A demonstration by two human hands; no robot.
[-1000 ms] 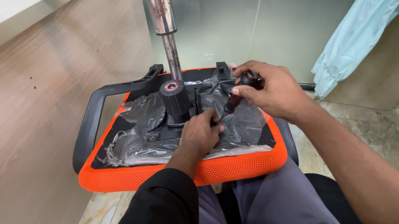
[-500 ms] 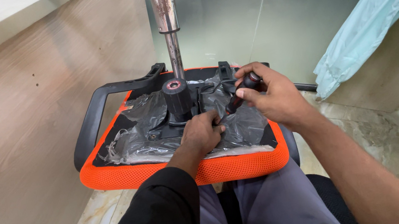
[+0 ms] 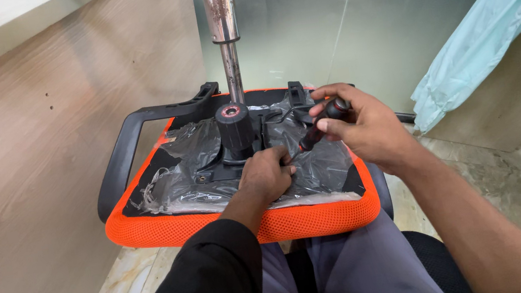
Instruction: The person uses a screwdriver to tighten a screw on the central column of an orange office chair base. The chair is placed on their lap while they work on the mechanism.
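Note:
An upturned office chair seat with orange mesh rests on my lap, its underside wrapped in clear plastic film. A black mechanism hub with a chrome gas cylinder stands up from its middle. My right hand grips a screwdriver with a red and black handle, tip angled down to the left. My left hand is curled on the plastic at the screwdriver's tip, fingers pinched around something too small to make out.
A black armrest loops off the seat's left side. A wood-grain panel stands close on the left, a frosted glass wall behind. A pale green plastic sheet drapes over a counter at right. Stone tile floor lies below.
My right hand with the screwdriver has shifted slightly toward the seat's middle, its tip now meeting my left hand. The left hand stays in place.

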